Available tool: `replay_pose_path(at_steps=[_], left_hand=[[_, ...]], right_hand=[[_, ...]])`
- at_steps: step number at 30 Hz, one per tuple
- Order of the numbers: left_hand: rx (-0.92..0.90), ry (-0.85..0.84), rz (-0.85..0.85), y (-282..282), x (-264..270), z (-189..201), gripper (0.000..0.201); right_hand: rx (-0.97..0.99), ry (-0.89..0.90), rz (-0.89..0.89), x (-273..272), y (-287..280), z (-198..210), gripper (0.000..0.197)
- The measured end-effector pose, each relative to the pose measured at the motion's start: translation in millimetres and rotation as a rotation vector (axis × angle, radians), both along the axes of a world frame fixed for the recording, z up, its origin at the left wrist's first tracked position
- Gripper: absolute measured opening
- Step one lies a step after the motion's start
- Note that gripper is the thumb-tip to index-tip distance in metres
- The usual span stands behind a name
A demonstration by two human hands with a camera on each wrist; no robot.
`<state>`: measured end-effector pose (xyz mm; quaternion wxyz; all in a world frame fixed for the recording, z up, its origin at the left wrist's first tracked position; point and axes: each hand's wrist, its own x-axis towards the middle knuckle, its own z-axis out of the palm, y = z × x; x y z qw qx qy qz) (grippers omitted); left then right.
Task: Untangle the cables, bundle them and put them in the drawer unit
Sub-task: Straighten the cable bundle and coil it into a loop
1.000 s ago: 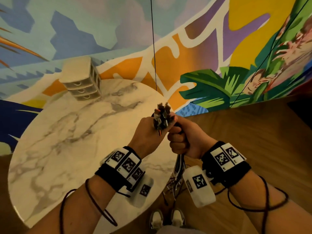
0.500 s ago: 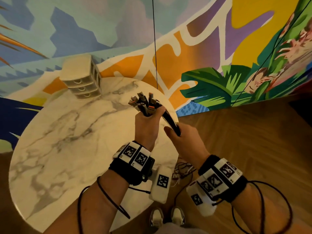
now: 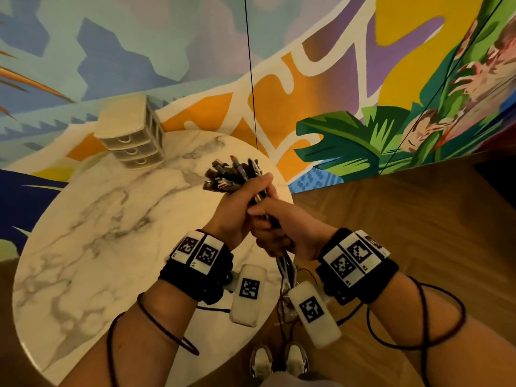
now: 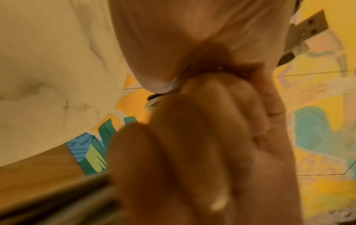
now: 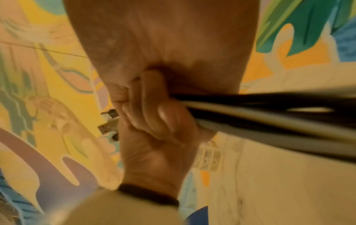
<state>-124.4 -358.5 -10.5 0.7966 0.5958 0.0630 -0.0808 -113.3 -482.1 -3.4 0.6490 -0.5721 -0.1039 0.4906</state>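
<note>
A bundle of dark and grey cables (image 3: 252, 191) is held upright over the table's right edge, its USB plug ends (image 3: 226, 178) fanning out up and to the left. My left hand (image 3: 237, 210) grips the bundle just under the plugs. Directly below it, touching it, my right hand (image 3: 279, 230) is curled round the same cables. The loose cable tails (image 3: 286, 270) hang down from my right fist toward the floor. In the right wrist view the cables (image 5: 269, 117) run out of my curled fingers (image 5: 154, 109). A metal plug (image 4: 308, 29) shows in the left wrist view.
The beige three-drawer unit (image 3: 131, 135) stands at the far edge of the round marble table (image 3: 97, 247), all drawers closed. A painted wall rises behind it. Wooden floor (image 3: 405, 219) lies to the right, and my shoes (image 3: 279, 361) are below the table's edge.
My right hand has come back up along the cables and now grips them directly under my left hand. The plug ends have tipped further to the left.
</note>
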Motion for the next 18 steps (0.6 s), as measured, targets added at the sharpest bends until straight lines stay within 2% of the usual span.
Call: replay_pose_path(at_steps=[2, 5, 12, 17, 18], left_hand=[[-0.072, -0.053, 0.068, 1, 2, 3, 0.039], [-0.167, -0.127, 0.099, 2, 0, 5, 0.046], [-0.170, -0.114, -0.024, 11, -10, 6, 0.040], [-0.254, -0.093, -0.001, 14, -11, 15, 0.041], [-0.272, -0.090, 0.006, 15, -11, 16, 0.041]], right_hand=[[-0.025, -0.096, 0.029, -6, 1, -7, 0.041], [-0.096, -0.136, 0.041, -14, 6, -13, 0.042], [-0.143, -0.211, 0.043, -13, 19, -5, 0.034], [-0.273, -0.390, 0.104, -8, 15, -3, 0.014], [-0.302, -0.428, 0.120, -7, 15, -4, 0.017]])
